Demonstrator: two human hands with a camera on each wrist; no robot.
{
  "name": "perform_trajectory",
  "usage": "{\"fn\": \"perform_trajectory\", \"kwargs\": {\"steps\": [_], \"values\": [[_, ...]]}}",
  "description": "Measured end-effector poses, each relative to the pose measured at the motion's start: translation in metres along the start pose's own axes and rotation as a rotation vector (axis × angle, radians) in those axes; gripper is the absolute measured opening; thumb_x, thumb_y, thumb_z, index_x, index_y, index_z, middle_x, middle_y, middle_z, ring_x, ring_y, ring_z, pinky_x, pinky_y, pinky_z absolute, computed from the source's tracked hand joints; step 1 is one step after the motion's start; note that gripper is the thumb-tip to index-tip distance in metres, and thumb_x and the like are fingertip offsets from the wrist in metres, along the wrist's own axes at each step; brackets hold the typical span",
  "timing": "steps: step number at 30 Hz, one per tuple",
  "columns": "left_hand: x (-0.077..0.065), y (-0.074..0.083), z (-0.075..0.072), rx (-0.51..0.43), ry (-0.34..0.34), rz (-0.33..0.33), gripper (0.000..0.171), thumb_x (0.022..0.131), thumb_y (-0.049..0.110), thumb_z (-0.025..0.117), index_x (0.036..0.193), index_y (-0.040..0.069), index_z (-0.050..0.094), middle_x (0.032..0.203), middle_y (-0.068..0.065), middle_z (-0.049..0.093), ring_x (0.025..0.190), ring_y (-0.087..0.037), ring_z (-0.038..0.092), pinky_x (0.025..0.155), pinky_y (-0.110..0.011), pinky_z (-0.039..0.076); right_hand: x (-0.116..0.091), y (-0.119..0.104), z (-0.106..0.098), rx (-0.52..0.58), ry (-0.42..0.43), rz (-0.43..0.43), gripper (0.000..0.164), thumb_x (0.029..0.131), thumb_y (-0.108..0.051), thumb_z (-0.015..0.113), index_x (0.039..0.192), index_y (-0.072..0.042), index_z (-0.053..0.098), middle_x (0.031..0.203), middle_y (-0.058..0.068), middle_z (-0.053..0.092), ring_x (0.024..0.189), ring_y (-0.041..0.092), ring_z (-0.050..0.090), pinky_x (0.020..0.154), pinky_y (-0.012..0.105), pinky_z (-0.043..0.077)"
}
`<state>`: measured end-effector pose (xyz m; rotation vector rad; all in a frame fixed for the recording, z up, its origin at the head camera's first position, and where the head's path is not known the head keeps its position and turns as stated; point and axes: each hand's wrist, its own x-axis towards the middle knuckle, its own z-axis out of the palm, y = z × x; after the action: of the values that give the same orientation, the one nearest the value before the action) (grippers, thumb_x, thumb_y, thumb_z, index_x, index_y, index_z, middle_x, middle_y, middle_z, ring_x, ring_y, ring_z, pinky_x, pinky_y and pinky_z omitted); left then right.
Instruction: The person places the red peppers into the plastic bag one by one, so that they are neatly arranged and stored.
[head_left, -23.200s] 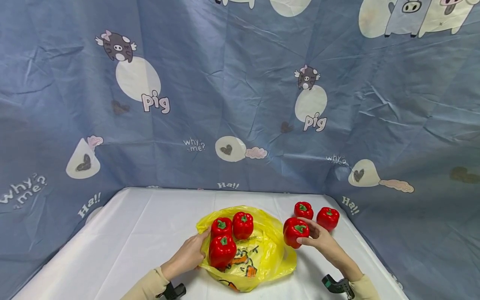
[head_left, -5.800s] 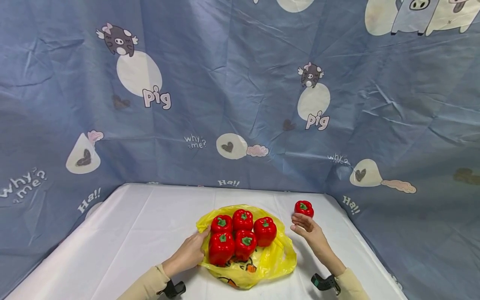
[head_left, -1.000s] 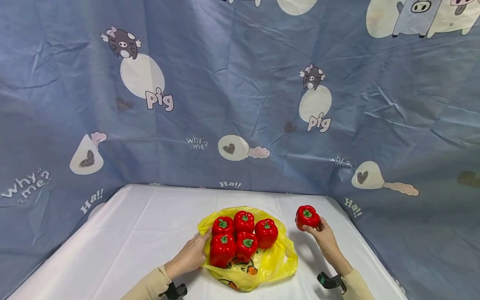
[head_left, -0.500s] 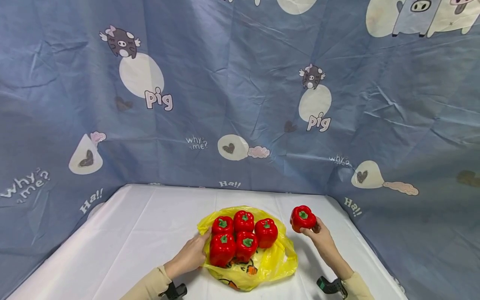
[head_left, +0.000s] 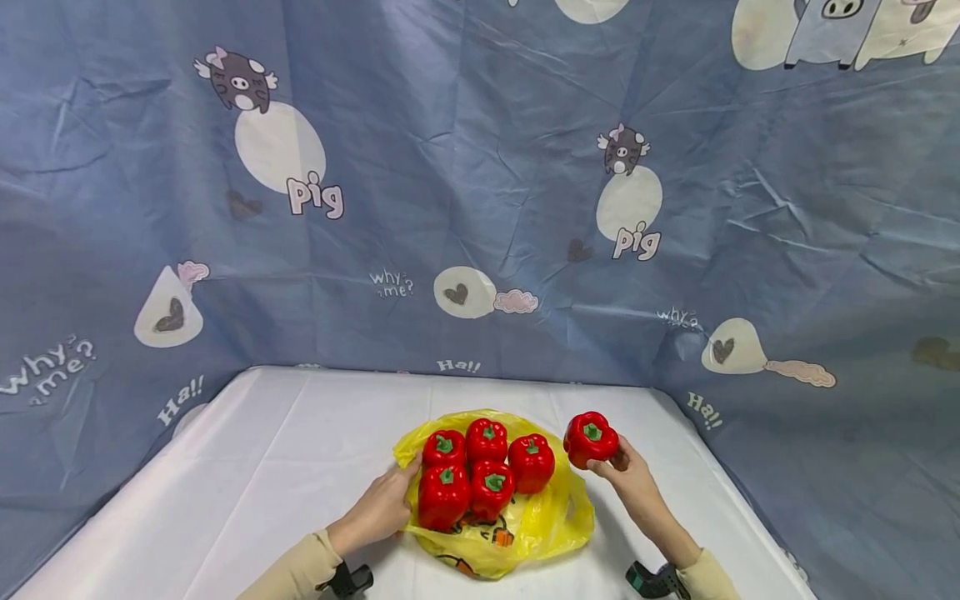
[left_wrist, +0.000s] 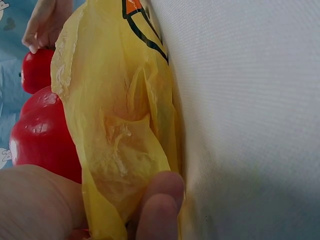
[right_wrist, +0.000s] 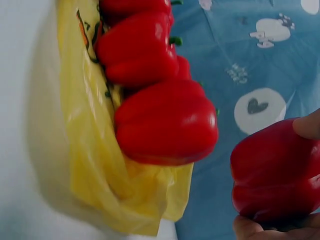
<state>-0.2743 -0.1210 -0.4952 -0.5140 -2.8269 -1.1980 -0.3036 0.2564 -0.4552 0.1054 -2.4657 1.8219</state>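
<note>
A red bell pepper with a green stem is gripped in my right hand, just off the bag's right rim. The right wrist view shows thumb and fingers on either side of this pepper. Several red bell peppers stand close together, stems up, in the spread yellow plastic bag; one of them is nearest the held one. At the bag's left edge my left hand pinches the plastic between thumb and fingers, seen in the left wrist view.
The table has a white cover. Behind it and along both sides hangs a blue curtain with cartoon pigs. The bag's right part lies flat, with bare plastic showing beside the peppers.
My right hand took hold of the pepper that stood at the back right and has carried it left toward the bag. More peppers stand in the bag than at first. The left hand stays put.
</note>
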Motion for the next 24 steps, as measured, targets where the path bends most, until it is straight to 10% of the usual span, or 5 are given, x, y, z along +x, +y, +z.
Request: {"fn": "perform_trajectory", "kwargs": {"steps": [7,24], "values": [[0.002,0.002,-0.002,0.065,0.006,0.009,0.079,0.068,-0.02,0.048,0.145,-0.011,0.033,0.142,-0.031,0.044,0.076,-0.022,0.054,0.045,-0.024,0.039,-0.008,-0.006,0.009,-0.017,-0.046,-0.011,0.068,0.085,-0.021,0.069,0.144,-0.007,0.038,0.144,0.017,0.047,0.136,0.035,0.042,0.106,0.046,0.043],[0.001,0.001,-0.001,-0.015,-0.018,-0.008,0.08,0.068,-0.021,0.046,0.146,-0.011,0.03,0.142,-0.034,0.041,0.038,-0.011,0.044,0.034,-0.023,0.039,-0.027,-0.011,0.025,0.046,-0.151,-0.036,0.064,0.082,-0.017,0.071,0.14,-0.007,0.045,0.139,0.017,0.052,0.127,0.031,0.051,0.096,0.03,0.052]]}}
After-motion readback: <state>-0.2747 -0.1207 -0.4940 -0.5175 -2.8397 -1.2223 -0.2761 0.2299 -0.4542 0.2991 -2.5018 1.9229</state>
